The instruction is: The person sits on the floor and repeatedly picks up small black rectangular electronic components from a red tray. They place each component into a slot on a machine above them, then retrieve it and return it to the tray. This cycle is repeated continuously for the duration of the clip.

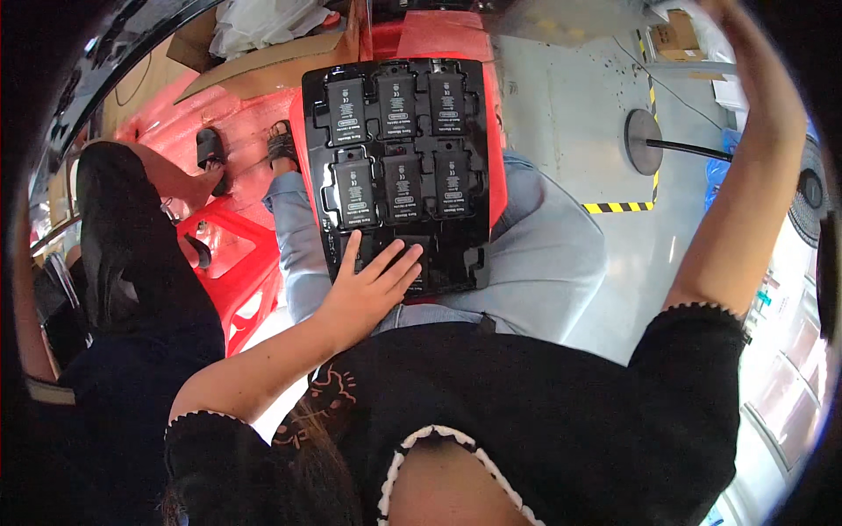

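A glossy black plastic tray (331,210) rests across my lap, with moulded pockets. Flat black phone-type batteries (397,107) with pale print fill its two upper rows. My left hand (364,294) lies over the tray's lower left part, fingers spread and touching it. Just right of those fingertips, another dark flat piece (423,263) shows partly in the lowest row; the hand hides the rest. My right arm (732,210) is raised toward the upper right, and its hand is beyond the picture's edge.
Red plastic (494,167) shows beneath the tray. An open cardboard box (263,66) with clear bags stands at the upper left. Another person's dark-clothed leg (114,237) is on my left. A round-based stand (643,142) is on the grey floor, near yellow-black tape (618,208).
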`<action>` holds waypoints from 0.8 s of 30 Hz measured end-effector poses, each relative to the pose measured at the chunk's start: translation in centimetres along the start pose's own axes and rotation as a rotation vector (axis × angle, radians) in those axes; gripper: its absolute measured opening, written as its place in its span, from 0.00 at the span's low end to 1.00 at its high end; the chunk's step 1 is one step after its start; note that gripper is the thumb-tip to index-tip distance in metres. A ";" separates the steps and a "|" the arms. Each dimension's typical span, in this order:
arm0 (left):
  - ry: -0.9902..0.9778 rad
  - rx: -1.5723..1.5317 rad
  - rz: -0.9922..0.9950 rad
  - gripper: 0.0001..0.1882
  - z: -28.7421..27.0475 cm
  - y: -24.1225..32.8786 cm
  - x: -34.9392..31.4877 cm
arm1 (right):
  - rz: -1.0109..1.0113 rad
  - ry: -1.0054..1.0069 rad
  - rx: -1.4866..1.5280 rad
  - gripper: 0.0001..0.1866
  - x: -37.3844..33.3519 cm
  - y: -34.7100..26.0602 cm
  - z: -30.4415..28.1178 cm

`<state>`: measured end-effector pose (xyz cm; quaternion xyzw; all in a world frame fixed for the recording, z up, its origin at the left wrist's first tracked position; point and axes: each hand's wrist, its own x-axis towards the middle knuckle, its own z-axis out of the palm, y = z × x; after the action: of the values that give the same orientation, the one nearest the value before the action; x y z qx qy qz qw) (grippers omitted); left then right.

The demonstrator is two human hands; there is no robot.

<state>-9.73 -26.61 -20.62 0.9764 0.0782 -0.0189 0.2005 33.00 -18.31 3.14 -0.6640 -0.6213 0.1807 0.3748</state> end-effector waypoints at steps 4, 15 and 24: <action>0.091 0.001 -0.161 0.33 0.0 1.5 0.8 | 0.306 -0.533 -0.034 0.13 -11.2 -0.7 8.8; 0.234 -0.002 -0.277 0.30 -1.1 1.4 3.1 | 0.235 -0.240 0.150 0.12 -24.3 5.1 23.6; 0.191 -0.130 -0.202 0.34 0.5 2.7 2.8 | 0.127 -0.104 -0.202 0.21 -26.8 2.3 23.8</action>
<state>-6.53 -28.80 -20.22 0.9459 0.1958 0.0592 0.2519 13.46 -37.46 -20.17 -0.7262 -0.6115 0.1748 0.2608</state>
